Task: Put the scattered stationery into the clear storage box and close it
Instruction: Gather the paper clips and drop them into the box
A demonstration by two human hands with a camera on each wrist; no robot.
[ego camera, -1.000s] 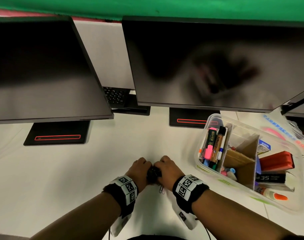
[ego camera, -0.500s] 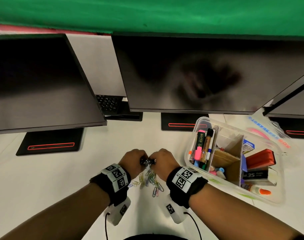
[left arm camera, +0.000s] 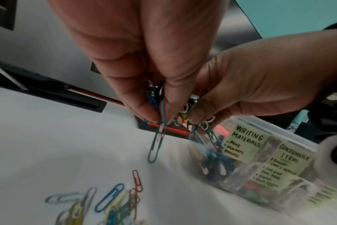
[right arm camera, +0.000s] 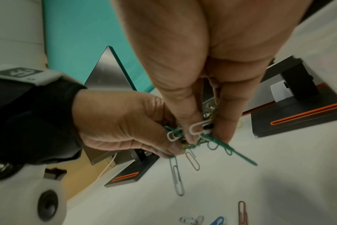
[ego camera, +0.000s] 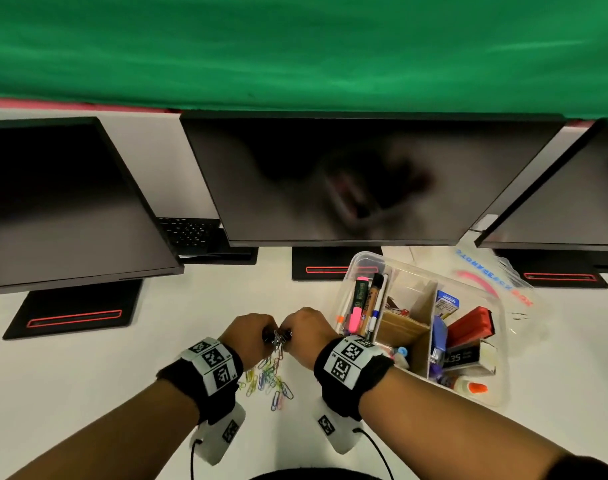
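My left hand point(ego camera: 252, 332) and right hand point(ego camera: 304, 329) meet knuckle to knuckle a little above the white table. Together they pinch one tangled bunch of paper clips point(ego camera: 278, 338) with some dark clips in it. In the left wrist view the left fingertips point(left arm camera: 144, 112) squeeze the bunch point(left arm camera: 164, 105), and a green clip point(left arm camera: 157, 143) dangles below. The right wrist view shows white and green clips point(right arm camera: 196, 130) between both hands. Several loose coloured paper clips point(ego camera: 269, 379) lie under the hands. The clear storage box point(ego camera: 500, 344) stands open at the right, divided, holding markers, glue and an eraser.
The box's clear lid point(ego camera: 496, 282) with blue and pink lettering lies behind the box. Three dark monitors point(ego camera: 364, 181) on black stands point(ego camera: 70, 313) line the back of the table. Yellow labels point(left arm camera: 246, 146) are stuck on the box's near wall.
Both hands rose from the table with the bunch of clips pinched between them. Several coloured clips now lie on the table beneath them. The head view tilted upward.
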